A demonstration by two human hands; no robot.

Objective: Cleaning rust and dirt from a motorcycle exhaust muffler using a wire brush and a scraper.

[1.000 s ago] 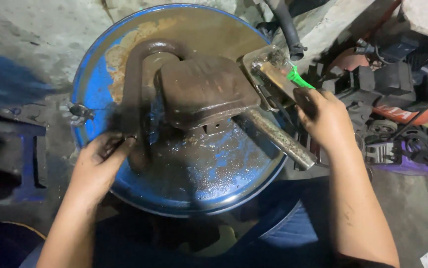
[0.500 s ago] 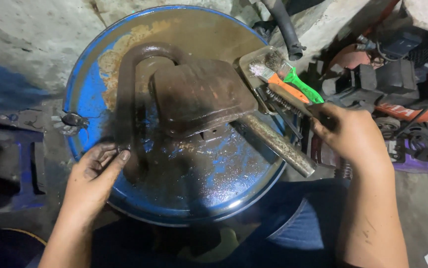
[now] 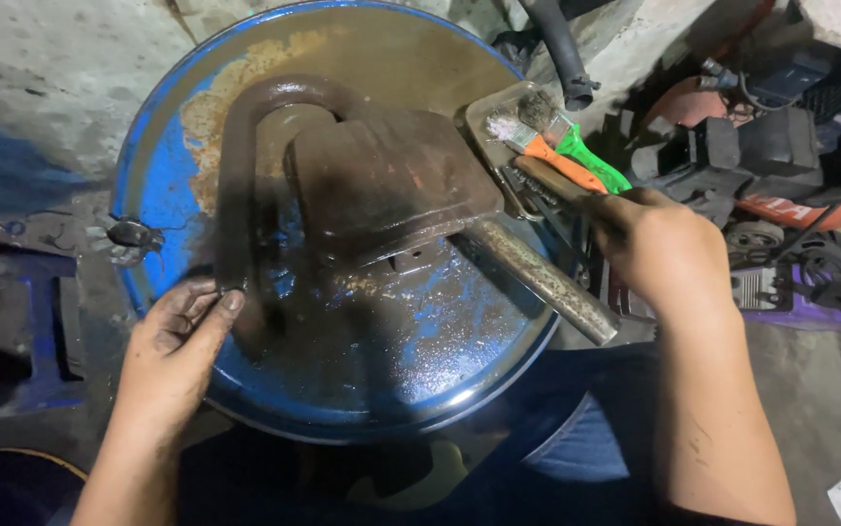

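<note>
A rusted, greasy metal part point(image 3: 382, 185), made up of a curved bar and a flat plate with a round shaft point(image 3: 547, 282) projecting toward the near right, is shown lying on the lid of a blue drum point(image 3: 420, 390). The left hand point(image 3: 172, 346) is laid open-palmed against the near-left end of the curved bar, its fingers point(image 3: 208, 304) extended and grasping nothing; a second earlier the same fingers were curled about that end of the bar, so the grip is judged to have been released into a steadying rest. The right hand point(image 3: 664, 248) is clenched on a dark handle point(image 3: 562, 185), its working end hidden, at the right rim of the drum. It has been drawn nearer and farther right over the last second, uncovering an orange-handled brush point(image 3: 552, 156) and a green-handled brush point(image 3: 586, 156) lying in a small tray point(image 3: 484, 107) at the far-right rim. The part itself is unmoved. Machinery point(image 3: 762, 166) is seen at the far right.
</note>
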